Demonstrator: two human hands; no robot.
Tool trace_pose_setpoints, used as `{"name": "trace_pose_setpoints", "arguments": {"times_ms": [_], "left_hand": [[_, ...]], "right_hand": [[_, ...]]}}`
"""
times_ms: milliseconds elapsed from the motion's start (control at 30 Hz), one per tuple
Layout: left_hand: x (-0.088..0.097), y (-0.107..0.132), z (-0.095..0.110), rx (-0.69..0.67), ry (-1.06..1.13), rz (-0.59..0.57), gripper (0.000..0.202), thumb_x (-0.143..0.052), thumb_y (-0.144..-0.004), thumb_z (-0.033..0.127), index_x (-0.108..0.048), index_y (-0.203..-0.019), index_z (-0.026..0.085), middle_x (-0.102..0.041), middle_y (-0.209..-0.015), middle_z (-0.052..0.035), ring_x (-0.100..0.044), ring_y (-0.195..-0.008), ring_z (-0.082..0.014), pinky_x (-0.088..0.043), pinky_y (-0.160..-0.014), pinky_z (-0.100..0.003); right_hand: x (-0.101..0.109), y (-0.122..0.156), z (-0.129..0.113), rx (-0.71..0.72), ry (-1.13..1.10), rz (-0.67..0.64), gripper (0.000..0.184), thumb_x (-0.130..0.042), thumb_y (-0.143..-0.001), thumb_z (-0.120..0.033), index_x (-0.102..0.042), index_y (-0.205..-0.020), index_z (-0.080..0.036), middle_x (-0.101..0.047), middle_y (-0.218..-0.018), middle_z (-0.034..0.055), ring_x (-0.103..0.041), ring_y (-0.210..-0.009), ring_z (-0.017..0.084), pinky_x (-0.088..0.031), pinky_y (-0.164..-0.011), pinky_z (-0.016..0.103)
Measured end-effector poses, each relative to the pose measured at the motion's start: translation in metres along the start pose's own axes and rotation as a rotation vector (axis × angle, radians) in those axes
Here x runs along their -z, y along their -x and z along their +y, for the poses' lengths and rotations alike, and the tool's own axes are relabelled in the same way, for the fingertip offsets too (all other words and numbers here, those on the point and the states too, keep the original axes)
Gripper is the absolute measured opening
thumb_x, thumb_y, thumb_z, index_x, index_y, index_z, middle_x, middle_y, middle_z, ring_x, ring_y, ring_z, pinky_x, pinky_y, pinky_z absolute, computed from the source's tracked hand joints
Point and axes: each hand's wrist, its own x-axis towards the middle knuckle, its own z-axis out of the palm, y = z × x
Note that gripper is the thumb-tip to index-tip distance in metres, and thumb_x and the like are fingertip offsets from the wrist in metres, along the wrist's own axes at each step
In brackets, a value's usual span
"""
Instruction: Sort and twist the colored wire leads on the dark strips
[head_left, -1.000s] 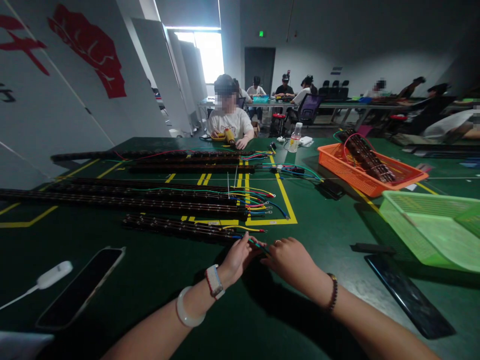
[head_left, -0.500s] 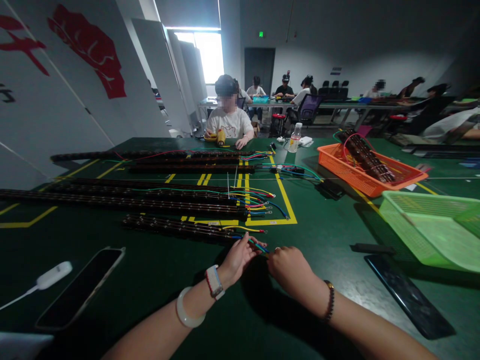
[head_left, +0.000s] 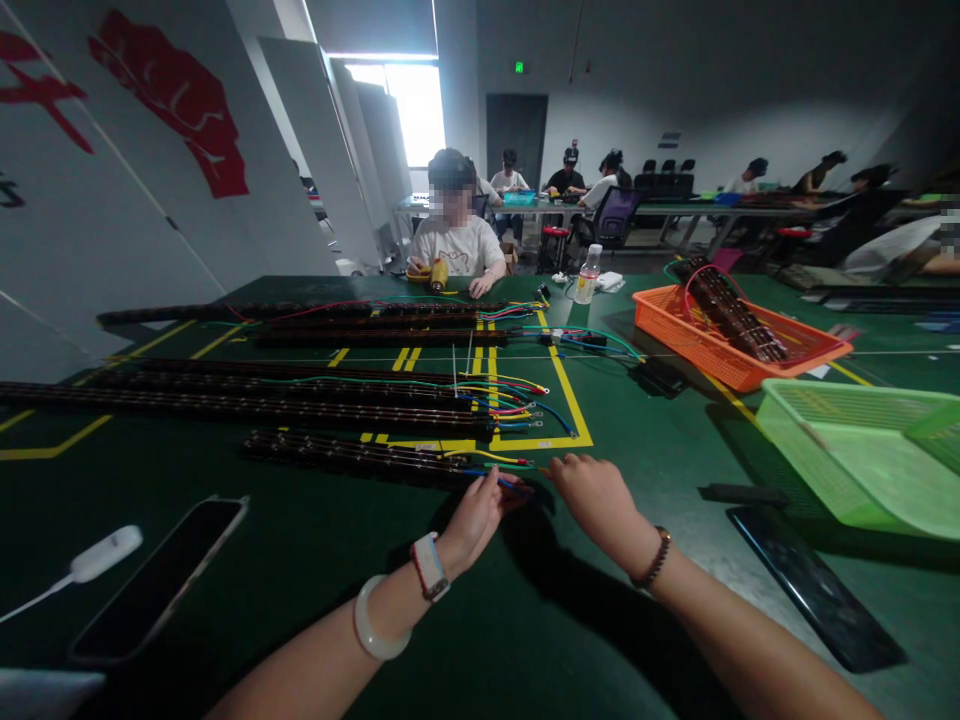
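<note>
My left hand (head_left: 474,515) is closed around a blue wire (head_left: 480,473) at the near end of a short dark cable bundle (head_left: 352,455). Thumb and fingers pinch it; its tip is partly hidden. Just above, a yellow wire (head_left: 487,456) with a red-sleeved terminal and a green wire (head_left: 517,464) stick out of the same bundle. To their right is my right hand (head_left: 596,500), fingers curled in, knuckles up, near the green wire's end. What its fingertips hold, if anything, is hidden.
Longer cable bundles (head_left: 300,405) lie across the green table beyond. On the right are an orange basket (head_left: 697,350), a green basket (head_left: 817,480) and a dark flat slab (head_left: 817,590). A phone (head_left: 161,580) lies left. Opposite sits a person (head_left: 457,245) with a yellow tool (head_left: 440,275).
My right hand has moved up and to the right, away from my left hand. The green wire now lies beside the yellow one. My left hand has stayed nearly in place.
</note>
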Motion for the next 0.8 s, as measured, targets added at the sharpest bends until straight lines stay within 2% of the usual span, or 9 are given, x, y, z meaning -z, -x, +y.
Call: {"name": "trace_pose_setpoints", "arguments": {"times_ms": [267,467,667,800], "left_hand": [[0.000,0.004,0.004,0.030,0.004,-0.004,0.026,-0.055,-0.084,0.034,-0.060,-0.071,0.012,-0.066,-0.073,-0.0091,-0.065,-0.082,-0.0234,-0.044,-0.088,-0.040],[0.000,0.004,0.006,0.046,0.033,-0.020,0.025,-0.053,-0.084,0.032,-0.061,-0.071,0.012,-0.067,-0.072,-0.0088,-0.064,-0.082,-0.0228,-0.043,-0.090,-0.040],[0.005,0.000,0.002,0.055,0.049,-0.047,0.024,-0.054,-0.084,0.031,-0.060,-0.072,0.011,-0.066,-0.073,-0.0084,-0.064,-0.083,-0.0225,-0.043,-0.089,-0.038],[0.008,-0.002,0.001,0.053,0.054,-0.030,0.023,-0.055,-0.083,0.031,-0.060,-0.071,0.012,-0.065,-0.071,-0.0068,-0.063,-0.076,-0.0188,-0.045,-0.084,-0.035]], "right_hand": [[-0.024,-0.017,0.007,0.007,-0.023,-0.054,0.023,-0.040,-0.092,-0.015,-0.061,-0.099,-0.014,-0.068,-0.089,0.0128,-0.066,-0.079,0.023,-0.048,-0.062,0.028],[-0.038,-0.026,0.017,-0.030,-0.133,-0.084,0.032,-0.036,-0.096,-0.037,-0.061,-0.100,-0.017,-0.069,-0.085,0.0096,-0.067,-0.074,0.019,-0.047,-0.062,0.025],[-0.024,-0.022,0.020,-0.066,-0.160,-0.137,0.045,-0.036,-0.092,-0.051,-0.065,-0.084,-0.017,-0.067,-0.076,0.0088,-0.066,-0.070,0.020,-0.043,-0.058,0.025],[-0.007,-0.011,0.011,-0.006,-0.214,-0.135,0.051,-0.036,-0.090,-0.056,-0.066,-0.077,-0.018,-0.066,-0.070,0.0081,-0.064,-0.063,0.019,-0.040,-0.053,0.024]]}}
